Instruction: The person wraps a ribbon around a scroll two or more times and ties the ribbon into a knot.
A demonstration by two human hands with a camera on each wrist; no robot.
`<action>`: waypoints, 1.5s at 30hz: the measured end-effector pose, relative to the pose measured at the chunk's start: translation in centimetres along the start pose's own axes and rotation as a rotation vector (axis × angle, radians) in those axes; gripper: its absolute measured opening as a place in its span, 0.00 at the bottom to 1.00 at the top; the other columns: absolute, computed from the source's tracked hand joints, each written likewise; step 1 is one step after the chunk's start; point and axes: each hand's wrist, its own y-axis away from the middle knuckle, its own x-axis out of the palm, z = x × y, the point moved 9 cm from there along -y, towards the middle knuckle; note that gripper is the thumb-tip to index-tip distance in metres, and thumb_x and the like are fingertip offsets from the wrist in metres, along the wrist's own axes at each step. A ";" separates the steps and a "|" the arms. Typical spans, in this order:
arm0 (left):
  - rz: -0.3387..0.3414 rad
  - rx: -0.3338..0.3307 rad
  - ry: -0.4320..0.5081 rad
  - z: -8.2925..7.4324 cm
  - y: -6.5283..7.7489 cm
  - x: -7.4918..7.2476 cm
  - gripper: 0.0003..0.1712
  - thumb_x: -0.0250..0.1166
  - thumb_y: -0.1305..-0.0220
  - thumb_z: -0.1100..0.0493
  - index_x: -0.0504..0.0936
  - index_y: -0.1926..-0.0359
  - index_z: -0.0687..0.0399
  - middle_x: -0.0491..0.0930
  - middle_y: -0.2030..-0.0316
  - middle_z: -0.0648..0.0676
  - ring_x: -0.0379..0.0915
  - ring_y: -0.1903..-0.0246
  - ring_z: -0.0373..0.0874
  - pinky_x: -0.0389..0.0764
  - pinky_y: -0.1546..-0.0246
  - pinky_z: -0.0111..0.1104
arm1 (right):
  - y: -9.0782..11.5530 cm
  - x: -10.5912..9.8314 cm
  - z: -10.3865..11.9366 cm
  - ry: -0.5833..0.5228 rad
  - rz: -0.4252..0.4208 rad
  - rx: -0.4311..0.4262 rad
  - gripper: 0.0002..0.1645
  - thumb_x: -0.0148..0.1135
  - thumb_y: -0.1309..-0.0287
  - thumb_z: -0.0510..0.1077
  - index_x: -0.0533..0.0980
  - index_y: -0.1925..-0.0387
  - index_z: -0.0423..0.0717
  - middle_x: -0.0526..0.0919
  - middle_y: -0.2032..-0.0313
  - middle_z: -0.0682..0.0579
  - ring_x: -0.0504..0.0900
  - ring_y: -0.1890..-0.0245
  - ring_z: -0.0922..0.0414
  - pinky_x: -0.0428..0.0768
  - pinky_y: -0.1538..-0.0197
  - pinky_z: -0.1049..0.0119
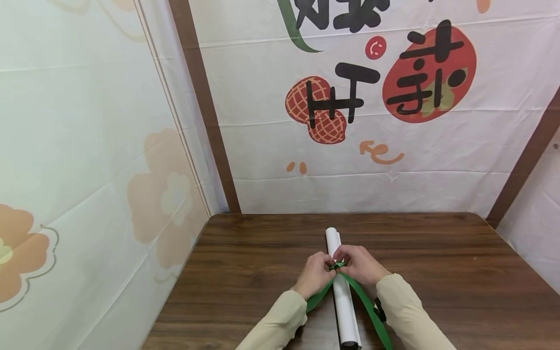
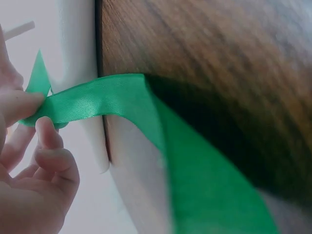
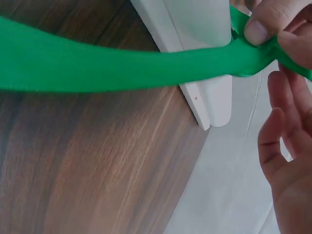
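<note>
A long white roll (image 1: 345,311), apparently of paper, lies lengthwise on the wooden table. Around its upper part passes a shiny green ribbon (image 1: 366,304), gathered at a small knot or crossing on top. My left hand (image 1: 313,273) pinches the ribbon from the left of the roll. From the other side, my right hand (image 1: 362,265) grips it close by, fingertips nearly meeting the left ones. One tail of the ribbon (image 2: 97,97) bends down toward the table in the left wrist view. Another ribbon tail (image 3: 122,70) stretches away in the right wrist view. Fingers partly hide the knot.
The dark brown table (image 1: 459,282) extends to both sides of the roll. Behind it hangs a white printed cloth (image 1: 262,87) with brown bands, and another flowered cloth (image 1: 87,146) runs along the left side.
</note>
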 end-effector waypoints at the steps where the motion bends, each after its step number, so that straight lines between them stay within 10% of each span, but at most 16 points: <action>1: -0.002 -0.005 0.007 0.1 0.0 0.0 0.03 0.69 0.46 0.64 0.85 0.68 0.55 0.78 0.71 0.49 0.72 0.72 0.35 0.72 0.70 0.21 | 0.1 0.0 -0.1 0.001 0.004 0.012 0.13 0.69 0.52 0.32 0.79 0.63 0.45 0.81 0.68 0.54 0.77 0.70 0.59 0.75 0.67 0.71; 21: 0.014 -0.020 0.074 0.2 -0.2 -0.1 0.04 0.70 0.46 0.64 0.85 0.68 0.54 0.82 0.69 0.48 0.78 0.68 0.41 0.73 0.68 0.21 | 0.7 0.8 -1.5 0.044 -0.029 0.108 0.09 0.63 0.51 0.30 0.79 0.70 0.46 0.80 0.75 0.57 0.73 0.75 0.67 0.73 0.70 0.72; 45: 0.003 -0.011 0.049 -0.2 0.1 -1.4 0.04 0.65 0.40 0.61 0.83 0.66 0.46 0.86 0.66 0.47 0.70 0.77 0.27 0.71 0.71 0.22 | 0.4 1.1 -2.6 0.138 -0.078 0.305 0.07 0.64 0.47 0.34 0.78 0.75 0.49 0.78 0.78 0.57 0.71 0.77 0.62 0.70 0.72 0.68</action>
